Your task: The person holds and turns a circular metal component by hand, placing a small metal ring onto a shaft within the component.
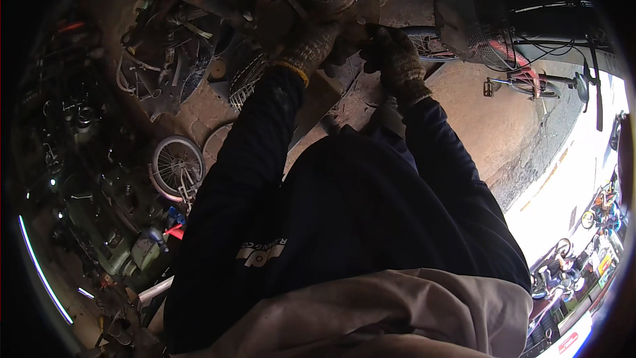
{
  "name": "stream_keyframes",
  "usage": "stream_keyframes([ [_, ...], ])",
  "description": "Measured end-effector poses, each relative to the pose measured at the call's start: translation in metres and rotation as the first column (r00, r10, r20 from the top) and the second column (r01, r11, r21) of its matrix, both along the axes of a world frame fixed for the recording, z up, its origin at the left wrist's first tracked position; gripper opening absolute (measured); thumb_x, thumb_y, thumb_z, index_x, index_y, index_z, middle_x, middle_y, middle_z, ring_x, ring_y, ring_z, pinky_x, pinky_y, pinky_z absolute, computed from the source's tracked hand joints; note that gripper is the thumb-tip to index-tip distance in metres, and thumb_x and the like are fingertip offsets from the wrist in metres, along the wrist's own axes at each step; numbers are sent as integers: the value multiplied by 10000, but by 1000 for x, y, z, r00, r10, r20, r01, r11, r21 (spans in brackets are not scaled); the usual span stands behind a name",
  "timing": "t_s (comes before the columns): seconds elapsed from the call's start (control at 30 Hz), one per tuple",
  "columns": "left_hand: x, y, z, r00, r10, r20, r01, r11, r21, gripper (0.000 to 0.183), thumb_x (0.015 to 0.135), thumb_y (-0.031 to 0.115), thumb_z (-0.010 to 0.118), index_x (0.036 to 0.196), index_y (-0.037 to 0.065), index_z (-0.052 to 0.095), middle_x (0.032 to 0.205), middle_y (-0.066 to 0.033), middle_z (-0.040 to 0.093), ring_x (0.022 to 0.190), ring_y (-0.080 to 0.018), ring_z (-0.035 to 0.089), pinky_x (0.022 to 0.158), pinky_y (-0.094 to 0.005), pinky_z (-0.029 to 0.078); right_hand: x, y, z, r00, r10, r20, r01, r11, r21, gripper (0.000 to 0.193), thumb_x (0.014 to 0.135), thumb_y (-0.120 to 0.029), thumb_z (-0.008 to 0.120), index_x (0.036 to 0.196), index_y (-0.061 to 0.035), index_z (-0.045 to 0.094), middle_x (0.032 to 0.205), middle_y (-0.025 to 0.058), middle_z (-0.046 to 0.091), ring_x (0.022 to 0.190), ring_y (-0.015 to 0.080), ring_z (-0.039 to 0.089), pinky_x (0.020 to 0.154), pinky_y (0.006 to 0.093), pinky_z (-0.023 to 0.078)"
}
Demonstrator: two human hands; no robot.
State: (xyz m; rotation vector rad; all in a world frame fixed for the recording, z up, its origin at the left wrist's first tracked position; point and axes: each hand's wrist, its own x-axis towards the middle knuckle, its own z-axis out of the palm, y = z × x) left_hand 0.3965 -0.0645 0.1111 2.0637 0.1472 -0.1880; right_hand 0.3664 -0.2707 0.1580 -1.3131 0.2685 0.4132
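Observation:
A round, open-topped metal pipe piece [324, 1] with a flat flange round it stands in front of me at the top of the view. My left hand [310, 48], in a knitted work glove with a yellow cuff, is closed against the flange's near side; its fingertips are in shadow. To the right of it, my right hand [399, 59] wears a glove with dark finger parts. Its fingers are curled together beside the flange's right edge, and whatever they hold is too dark to make out.
A bicycle wheel [177, 167] lies at the left near scrap metal. At the right stand a red bicycle [527, 79] and a mesh basket [474, 23]. Dark machinery [99, 205] fills the far left. Concrete floor [490, 113] runs toward a bright opening with motorbikes outside.

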Motion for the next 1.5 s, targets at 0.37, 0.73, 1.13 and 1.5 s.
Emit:
stream_keyframes([
  [0.37, 0, 8, 16, 992, 26, -127, -40, 993, -113, 408, 961, 299, 652, 1266, 28, 660, 1138, -103, 720, 1016, -221, 685, 867, -369, 550, -9, 11, -3, 998, 57, -41, -53, 994, 100, 468, 1066, -397, 543, 1293, 1, 635, 1088, 144, 741, 865, 189, 713, 698, 320, 569],
  [0.73, -35, 5, 115, 743, -442, 502, -165, 607, 778, 752, 759, 481, 842, 1388, 147, 601, 1374, -118, 607, 1297, -305, 566, 994, -505, 511, -3, 15, -17, 990, -143, 18, 140, 984, 109, 417, 1040, -312, 598, 1311, 5, 600, 982, 131, 711, 776, 205, 706, 570, 315, 555],
  [1.13, 4, 13, 94, 632, -665, 399, -41, 485, 874, 1018, 654, 674, 805, 1477, 148, 517, 1389, -124, 585, 1332, -317, 515, 1098, -563, 394, -5, 23, -25, 976, -216, 20, 204, 947, 246, 341, 1032, -222, 619, 1299, -11, 591, 831, 83, 680, 660, 188, 679, 492, 310, 526],
  [1.5, 2, 0, 89, 785, -596, 167, -29, 234, 972, 1105, 661, 893, 649, 1516, 211, 483, 1358, -149, 586, 1272, -367, 541, 1091, -593, 379, -2, 25, -27, 965, -251, 69, 236, 955, 180, 402, 1026, -239, 628, 1363, -38, 543, 843, 95, 691, 634, 170, 656, 502, 300, 508],
])
